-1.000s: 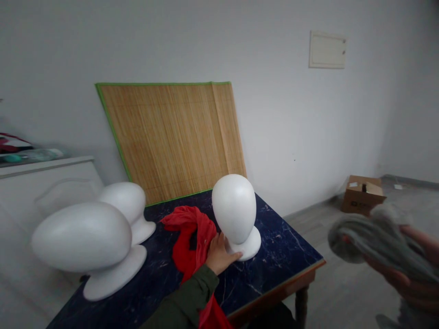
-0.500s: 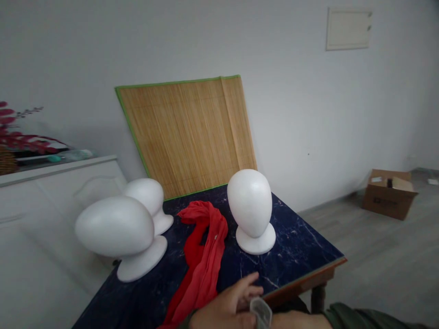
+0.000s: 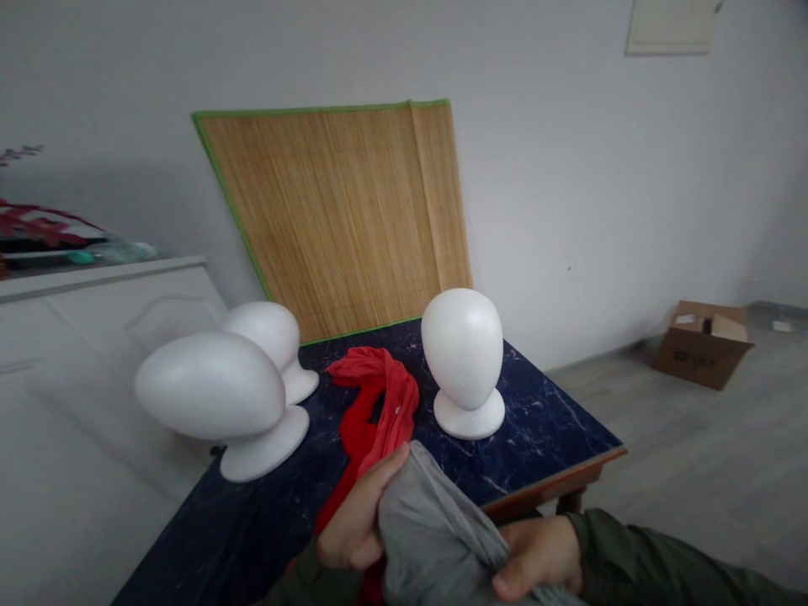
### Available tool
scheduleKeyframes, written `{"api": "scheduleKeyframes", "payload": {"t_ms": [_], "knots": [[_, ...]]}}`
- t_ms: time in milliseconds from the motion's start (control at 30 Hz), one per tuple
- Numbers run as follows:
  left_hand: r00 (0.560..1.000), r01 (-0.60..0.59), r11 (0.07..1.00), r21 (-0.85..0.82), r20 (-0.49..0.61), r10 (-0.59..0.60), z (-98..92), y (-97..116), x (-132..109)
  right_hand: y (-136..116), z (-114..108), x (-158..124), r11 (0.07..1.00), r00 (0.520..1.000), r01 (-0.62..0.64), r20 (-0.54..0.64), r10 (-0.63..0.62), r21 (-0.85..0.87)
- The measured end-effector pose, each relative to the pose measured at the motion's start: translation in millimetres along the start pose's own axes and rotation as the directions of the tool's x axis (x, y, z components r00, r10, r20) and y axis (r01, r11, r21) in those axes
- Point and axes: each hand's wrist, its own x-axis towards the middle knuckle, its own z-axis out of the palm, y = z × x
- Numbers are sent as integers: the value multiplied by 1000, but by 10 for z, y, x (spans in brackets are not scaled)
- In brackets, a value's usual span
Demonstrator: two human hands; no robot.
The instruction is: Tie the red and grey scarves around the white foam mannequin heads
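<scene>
A thin grey cloth (image 3: 426, 522) is stretched between my two hands at the bottom of the view. My left hand (image 3: 361, 518) grips its upper left edge, thumb on top. My right hand (image 3: 539, 555) is closed on its right side, thumb pointing left. Just beyond the hands lies a long red scarf (image 3: 388, 412), bunched on the dark blue marbled table (image 3: 549, 438). One white mannequin head (image 3: 463, 349) stands upright right of the scarf. Two more, a near white head (image 3: 211, 385) and a partly hidden one (image 3: 265, 332), are on the left.
A bamboo mat (image 3: 334, 219) with green edging leans on the wall behind the table. A white cabinet (image 3: 94, 379) flanks the left side, with a plastic bottle (image 3: 123, 250) on top. An open cardboard box (image 3: 700, 349) sits on the floor at right.
The grey cloth has come into view, held in both hands. My hands have moved apart, the right one to the right. The camera has tilted slightly down.
</scene>
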Motion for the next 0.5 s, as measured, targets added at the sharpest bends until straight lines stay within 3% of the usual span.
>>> {"api": "scheduleKeyframes", "payload": {"t_ms": [100, 200, 267, 333, 400, 500], "knots": [[998, -63, 997, -51, -16, 62, 49, 207, 53, -137, -71, 59, 995, 995, -97, -12, 97, -27], [979, -162, 968, 192, 151, 134, 1, 317, 86, -309, -66, 37, 997, 993, -52, -111, 46, -51], [954, -185, 842, 507, 299, 29, -67, 329, 89, -408, -50, -24, 992, 979, 9, -200, -35, -128], [932, -171, 646, 744, 335, -138, -133, 321, 81, -479, -52, -89, 960, 966, 46, -234, -113, -275], [931, -152, 539, 829, 303, -202, -166, 323, 66, -525, -75, -134, 889, 975, 44, -174, -138, -456], [972, -189, 564, 804, 237, -11, -132, 359, 41, -564, -112, -137, 721, 995, 47, -35, -98, -692]]}}
